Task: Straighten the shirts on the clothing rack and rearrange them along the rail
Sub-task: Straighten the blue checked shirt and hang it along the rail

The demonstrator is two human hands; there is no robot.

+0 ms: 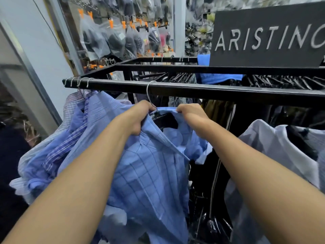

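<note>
**Both hands on the blue checked shirt's collar**

Our left hand (140, 117) is clenched around the fabric of the blue checked shirt (149, 173) at the left of its collar (167, 110), just beside the wire hanger hook (149, 92). Our right hand (191, 115) pinches the collar's right side. The shirt hangs between our arms from that hook, which loops over the black rail (211, 92). To the left, striped blue shirts (70, 138) bunch at the rail's end. To the right hang pale shirts (272, 147). Behind, a dark ARISTINO sign (267, 37) stands on the rack.
</note>
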